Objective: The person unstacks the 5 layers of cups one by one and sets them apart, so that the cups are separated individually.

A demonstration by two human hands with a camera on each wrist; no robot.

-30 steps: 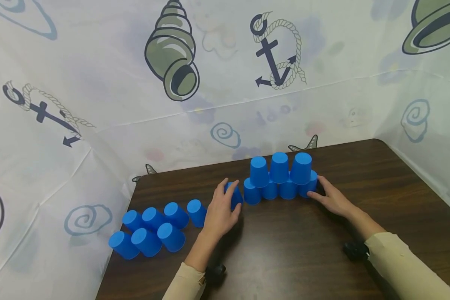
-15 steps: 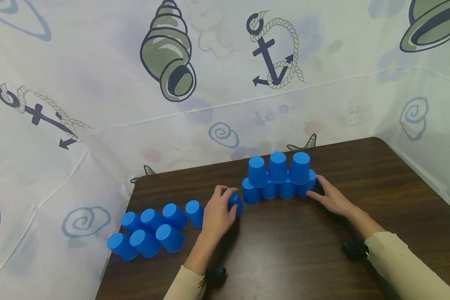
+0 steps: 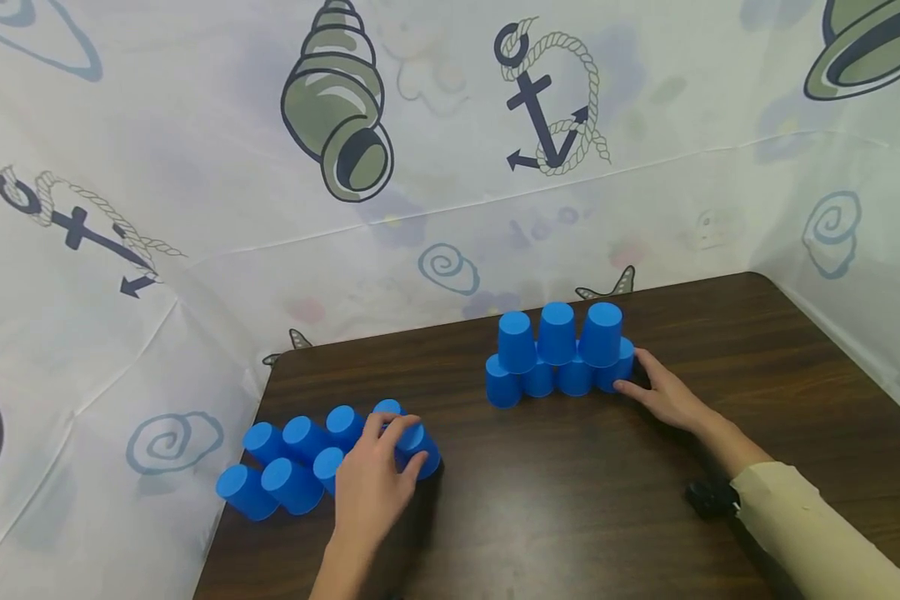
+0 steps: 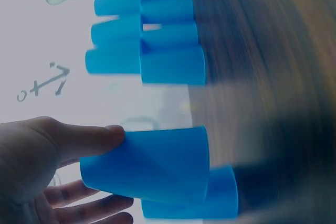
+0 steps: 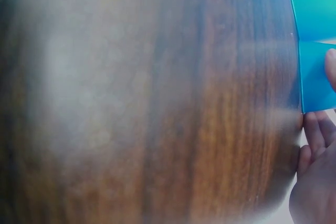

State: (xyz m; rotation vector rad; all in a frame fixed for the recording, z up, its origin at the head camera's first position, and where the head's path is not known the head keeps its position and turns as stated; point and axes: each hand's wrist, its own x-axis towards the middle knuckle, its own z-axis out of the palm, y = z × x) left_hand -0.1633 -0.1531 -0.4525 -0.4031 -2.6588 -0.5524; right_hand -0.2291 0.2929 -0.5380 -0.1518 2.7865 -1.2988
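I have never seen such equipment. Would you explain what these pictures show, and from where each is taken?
No machine works here, only a person's bare left hand and right hand. One camera, worn on the head, looks down at the wood-grain table; the others sit one on each wrist. Four upside-down blue cups carry three more cups; another cup cluster stands to their left. The left hand holds a single cup; the right touches the lower row's end cup.

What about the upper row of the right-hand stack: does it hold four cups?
No, the head view shows only three upside-down cups standing on the bottom row of four.
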